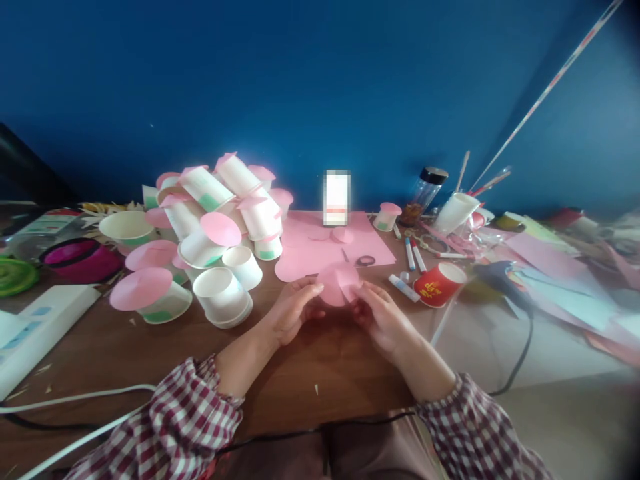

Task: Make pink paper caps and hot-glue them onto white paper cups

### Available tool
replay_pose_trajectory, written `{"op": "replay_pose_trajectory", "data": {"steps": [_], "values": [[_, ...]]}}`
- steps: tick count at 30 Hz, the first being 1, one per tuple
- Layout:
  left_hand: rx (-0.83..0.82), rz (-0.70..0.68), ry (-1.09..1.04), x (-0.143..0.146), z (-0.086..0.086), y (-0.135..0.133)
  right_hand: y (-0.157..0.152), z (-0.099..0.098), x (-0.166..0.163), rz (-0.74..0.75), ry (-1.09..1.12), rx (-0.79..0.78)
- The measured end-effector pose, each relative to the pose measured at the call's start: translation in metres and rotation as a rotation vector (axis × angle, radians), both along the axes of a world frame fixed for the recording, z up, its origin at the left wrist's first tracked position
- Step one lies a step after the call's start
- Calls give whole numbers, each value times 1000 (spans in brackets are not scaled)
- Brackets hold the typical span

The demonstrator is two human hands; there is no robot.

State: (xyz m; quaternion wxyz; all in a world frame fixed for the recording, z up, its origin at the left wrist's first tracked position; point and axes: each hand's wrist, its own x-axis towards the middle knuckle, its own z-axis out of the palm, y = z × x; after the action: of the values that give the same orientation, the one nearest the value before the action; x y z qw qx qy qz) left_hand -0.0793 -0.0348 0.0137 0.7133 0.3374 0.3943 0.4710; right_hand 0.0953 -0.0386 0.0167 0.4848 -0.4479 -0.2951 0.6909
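Note:
Between my two hands is a pink paper circle (336, 285) with a slit running in from its near right edge. My left hand (295, 310) pinches its left edge, thumb on top. With thumb and fingers closed on the right edge, my right hand (377, 310) holds it beside the slit. Just beyond lies a large pink paper sheet (305, 240), with scissors (366, 261) on it. A small pink paper piece (343, 235) rests farther back on the sheet.
At left, white paper cups (223, 293) stand near a pile of cups with pink paper tops (200, 190). A red cup (440, 285), a glue stick (404, 288) and markers (414, 253) are at right. A power strip (45, 333) lies at far left.

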Motion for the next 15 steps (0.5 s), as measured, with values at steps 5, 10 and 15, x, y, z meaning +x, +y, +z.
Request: {"op": "replay_pose_trajectory", "data": {"steps": [5,10,15], "values": [[28,9,26,1,-1,0,-1,0,-1,7,-59,36],[108,35,90,1,-1,-1,-3,1,-2,-4,-208,152],[34,41,48,1,2,-1,-4,3,-3,30,-196,139]]}}
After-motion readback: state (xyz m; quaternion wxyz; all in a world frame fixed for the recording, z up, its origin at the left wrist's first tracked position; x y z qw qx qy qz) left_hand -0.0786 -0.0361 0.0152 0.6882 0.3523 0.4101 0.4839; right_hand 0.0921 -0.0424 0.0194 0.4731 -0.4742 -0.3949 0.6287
